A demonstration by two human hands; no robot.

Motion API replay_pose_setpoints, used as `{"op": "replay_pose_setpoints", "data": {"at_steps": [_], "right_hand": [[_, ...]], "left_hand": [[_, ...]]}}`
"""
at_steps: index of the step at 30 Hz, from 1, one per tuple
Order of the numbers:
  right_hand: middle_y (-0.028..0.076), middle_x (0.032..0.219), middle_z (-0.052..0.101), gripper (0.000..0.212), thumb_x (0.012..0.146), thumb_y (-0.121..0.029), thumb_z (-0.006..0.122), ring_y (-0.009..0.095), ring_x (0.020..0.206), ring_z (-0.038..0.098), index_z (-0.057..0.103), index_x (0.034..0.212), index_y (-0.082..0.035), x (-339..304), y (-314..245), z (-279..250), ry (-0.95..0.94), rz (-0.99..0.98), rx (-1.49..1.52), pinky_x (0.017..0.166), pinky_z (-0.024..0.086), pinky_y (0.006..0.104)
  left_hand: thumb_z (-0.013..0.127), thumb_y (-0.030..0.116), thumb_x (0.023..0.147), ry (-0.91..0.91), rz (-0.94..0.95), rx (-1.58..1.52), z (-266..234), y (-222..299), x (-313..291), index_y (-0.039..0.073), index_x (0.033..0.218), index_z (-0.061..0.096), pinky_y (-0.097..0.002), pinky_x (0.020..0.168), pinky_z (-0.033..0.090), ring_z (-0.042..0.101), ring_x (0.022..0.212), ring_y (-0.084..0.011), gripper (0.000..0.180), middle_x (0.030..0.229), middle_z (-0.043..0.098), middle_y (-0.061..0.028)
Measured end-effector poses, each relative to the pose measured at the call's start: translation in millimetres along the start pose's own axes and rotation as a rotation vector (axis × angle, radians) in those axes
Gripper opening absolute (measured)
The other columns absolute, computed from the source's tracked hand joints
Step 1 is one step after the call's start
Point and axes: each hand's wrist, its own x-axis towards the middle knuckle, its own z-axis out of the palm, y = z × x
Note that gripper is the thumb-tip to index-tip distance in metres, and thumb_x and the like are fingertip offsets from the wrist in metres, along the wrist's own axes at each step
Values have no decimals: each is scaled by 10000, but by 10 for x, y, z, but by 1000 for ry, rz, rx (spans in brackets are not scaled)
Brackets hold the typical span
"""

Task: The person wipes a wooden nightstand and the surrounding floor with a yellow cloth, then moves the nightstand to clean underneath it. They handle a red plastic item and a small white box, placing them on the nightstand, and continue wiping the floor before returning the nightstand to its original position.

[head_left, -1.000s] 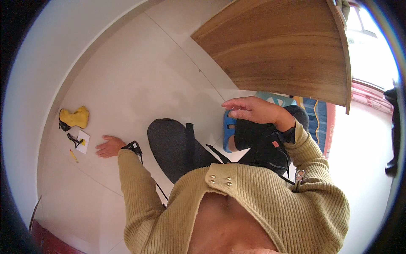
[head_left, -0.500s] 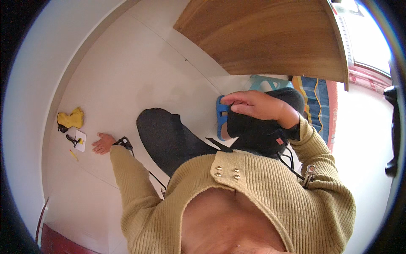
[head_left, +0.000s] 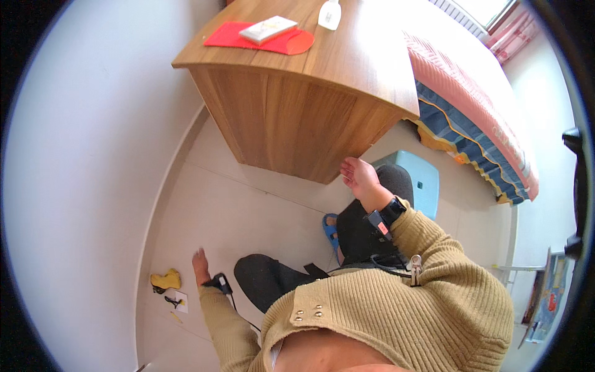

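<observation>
My left hand (head_left: 200,266) is held out low on the left, fingers stretched out and nothing in it. Nearest to it on the floor are a yellow, soft-looking object (head_left: 167,279) with a black part, a small white card (head_left: 181,301) with a black item (head_left: 170,301) by it, and a thin yellow stick (head_left: 176,317). My right hand (head_left: 361,180) is raised above my right knee, beside the desk's lower corner. Its fingers are loosely bent and apart, and it holds nothing. A black strap with a small box (head_left: 381,224) sits on that wrist.
A wooden desk (head_left: 291,118) stands ahead, bearing a red envelope (head_left: 226,36), a white box (head_left: 269,28) and a clear bottle (head_left: 330,15). A light blue stool (head_left: 424,186) is by my right leg. A bed with a pink cover (head_left: 477,87) lies right; a wall (head_left: 80,186) rises left.
My view has tilted up, bringing the desk top and bed into sight. My right hand has turned from lying palm-down over the knee to fingers pointing up. My left hand now shows edge-on.
</observation>
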Motion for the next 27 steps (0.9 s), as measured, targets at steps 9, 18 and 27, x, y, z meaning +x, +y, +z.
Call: {"op": "replay_pose_setpoints", "data": {"at_steps": [9,18,27], "right_hand": [[12,631,374,149,835,-282,436,157,518,360,439,771,-147,1156,249,-489,351,82,275,438,278,323],[126,974,494,438,870,-407,408,247,782,440,430,1144,-65,2216,-399,-892,-18,-125,33,619,378,396],[98,1057,486,562,869,-499,400,229,845,437,408,1216,-57,2346,-255,-558,-145,-78,168,682,384,377]], "left_hand": [[518,356,868,408,524,-584,-1828,3668,353,-51,1219,425,-343,892,408,524,1074,-284,545,1175,518,-224],[533,465,839,208,437,-860,-2411,4731,35,-53,961,544,-294,579,475,609,627,-197,532,776,627,-145],[571,447,807,106,241,-1136,-2343,5157,304,-5,809,561,-268,410,376,541,466,-155,452,614,581,-86]]}}
